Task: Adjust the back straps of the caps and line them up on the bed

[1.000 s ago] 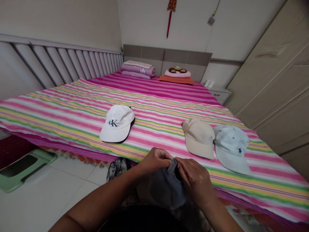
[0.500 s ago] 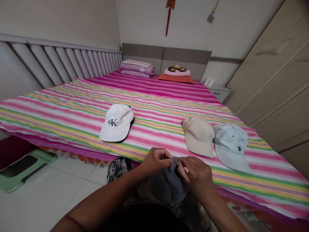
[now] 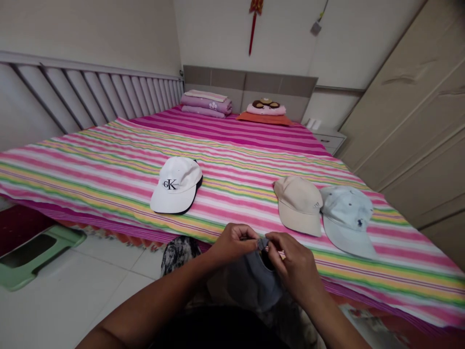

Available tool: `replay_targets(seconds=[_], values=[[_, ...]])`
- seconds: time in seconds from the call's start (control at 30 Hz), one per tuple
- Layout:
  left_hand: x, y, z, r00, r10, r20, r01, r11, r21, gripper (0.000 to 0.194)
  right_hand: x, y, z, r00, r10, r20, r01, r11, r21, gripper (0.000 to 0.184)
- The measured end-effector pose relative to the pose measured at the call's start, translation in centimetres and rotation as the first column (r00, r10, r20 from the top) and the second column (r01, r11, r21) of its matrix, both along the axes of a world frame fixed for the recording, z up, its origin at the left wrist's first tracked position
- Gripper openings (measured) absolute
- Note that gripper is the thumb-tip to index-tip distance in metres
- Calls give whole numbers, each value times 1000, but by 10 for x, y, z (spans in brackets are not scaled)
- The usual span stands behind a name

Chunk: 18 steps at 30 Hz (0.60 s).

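Over my lap, at the bed's front edge, is a dark grey-blue cap point(image 3: 254, 281) with its back strap and opening turned up. My left hand point(image 3: 232, 242) pinches one end of the strap point(image 3: 262, 243) between thumb and fingers. From the other side my right hand point(image 3: 292, 257) grips the strap, fingers closed. The cap's brim is not clearly visible. On the bed to the left lies a white cap point(image 3: 178, 182) with black letters, and a dark edge shows beneath it. To the right, a beige cap point(image 3: 300, 206) touches a pale blue cap point(image 3: 347, 220).
A striped sheet point(image 3: 232, 165) covers the bed. Folded purple bedding point(image 3: 205, 104) and a pink folded stack point(image 3: 267, 109) lie by the headboard point(image 3: 221, 77). On the tiled floor at left stands a green stool point(image 3: 39, 257). A wardrobe point(image 3: 417, 106) rises at right.
The strap end, which stood up as a flap between my fingers, is now folded lower and closer to my fingertips. My right fingers have shifted slightly. The other caps stay put.
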<state>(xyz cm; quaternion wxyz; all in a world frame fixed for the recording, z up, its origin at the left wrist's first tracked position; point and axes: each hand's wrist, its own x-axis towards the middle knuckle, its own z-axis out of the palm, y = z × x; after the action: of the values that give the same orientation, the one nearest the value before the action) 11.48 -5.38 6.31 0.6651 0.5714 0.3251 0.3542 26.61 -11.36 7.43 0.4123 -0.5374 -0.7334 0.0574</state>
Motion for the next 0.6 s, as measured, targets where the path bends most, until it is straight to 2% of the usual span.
replay_targets(seconds=[0.07, 0.13, 0.17, 0.2, 0.23, 0.3, 0.37, 0.4, 0.47, 0.53, 0.6], values=[[-1, 0, 0, 999, -15, 30, 16, 1000, -10, 15, -2, 3, -3, 952, -68, -299, 15, 985, -174, 5], [-3, 1, -1, 997, -26, 66, 29, 999, -39, 15, -4, 6, -5, 778, -144, -611, -88, 939, -334, 8], [-3, 1, -2, 996, -30, 79, 34, 998, -54, 15, -4, 7, -5, 693, -171, -701, -141, 921, -364, 10], [-4, 2, -3, 996, -35, 85, 41, 997, -66, 15, -4, 7, -4, 650, -173, -740, -165, 918, -360, 11], [-5, 2, -3, 995, -43, 86, 50, 996, -75, 15, -4, 6, -3, 665, -153, -731, -158, 928, -338, 18], [-5, 3, -4, 994, -69, 86, 76, 994, -82, 15, -3, 3, 0, 809, -62, -584, -108, 962, -252, 31], [-6, 4, -4, 991, -92, 98, 100, 992, -81, 15, -3, -1, 1, 923, 5, -385, -75, 983, -166, 24], [-6, 3, -5, 989, -97, 109, 107, 990, -87, 15, -3, -2, 2, 940, -1, -340, -54, 987, -151, 15], [-6, 3, -4, 986, -99, 132, 115, 987, -114, 16, -3, -2, 1, 900, -75, -429, -15, 979, -202, 7], [-6, 2, -4, 981, -95, 170, 123, 979, -161, 18, -4, 0, -1, 759, -162, -631, -47, 952, -302, 14], [-6, 2, -3, 971, -100, 219, 147, 967, -208, 20, -4, 4, -2, 637, -177, -751, -162, 921, -355, 20]])
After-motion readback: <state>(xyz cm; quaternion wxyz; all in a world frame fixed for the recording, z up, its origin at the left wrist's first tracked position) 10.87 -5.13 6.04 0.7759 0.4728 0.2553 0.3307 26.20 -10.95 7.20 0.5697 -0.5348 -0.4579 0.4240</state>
